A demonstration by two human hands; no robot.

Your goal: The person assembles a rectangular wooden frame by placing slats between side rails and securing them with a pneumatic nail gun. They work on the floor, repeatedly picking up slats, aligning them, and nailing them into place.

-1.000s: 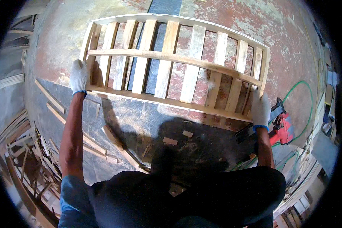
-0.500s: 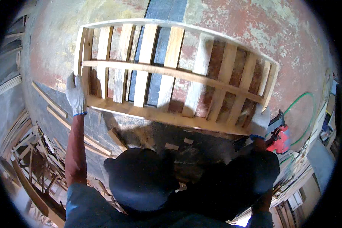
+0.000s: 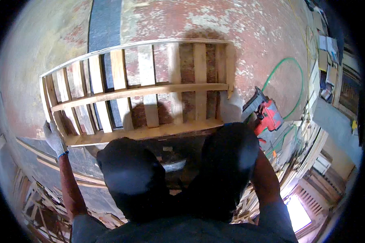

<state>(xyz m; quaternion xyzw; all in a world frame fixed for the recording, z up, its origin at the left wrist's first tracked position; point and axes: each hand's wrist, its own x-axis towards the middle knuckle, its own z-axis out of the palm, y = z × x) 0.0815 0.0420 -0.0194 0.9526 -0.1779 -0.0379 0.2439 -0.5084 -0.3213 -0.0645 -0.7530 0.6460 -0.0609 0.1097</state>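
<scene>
A slatted wooden frame (image 3: 146,91) of pale boards lies across the floor in front of my knees, with several cross slats and a long middle rail. At its near left corner my left hand (image 3: 54,139), in a white knit glove, is closed on the end board. My right hand (image 3: 232,110), also gloved, is at the near right corner; shadow and my knee partly hide it, but it appears closed on the frame's end. Just right of that hand rests a red and black nail gun (image 3: 268,115).
A green hose (image 3: 301,81) curves on the floor beyond the nail gun. Loose wood strips (image 3: 69,168) lie at the left, near a heap of scrap wood (image 3: 40,202). More boards (image 3: 300,156) are stacked at the right. My dark-clad knees (image 3: 132,174) border the frame's near side.
My view has swung toward the right, so the frame sits further left and lower in the picture. Both hands stay at the frame's ends. More of the nail gun and hose shows.
</scene>
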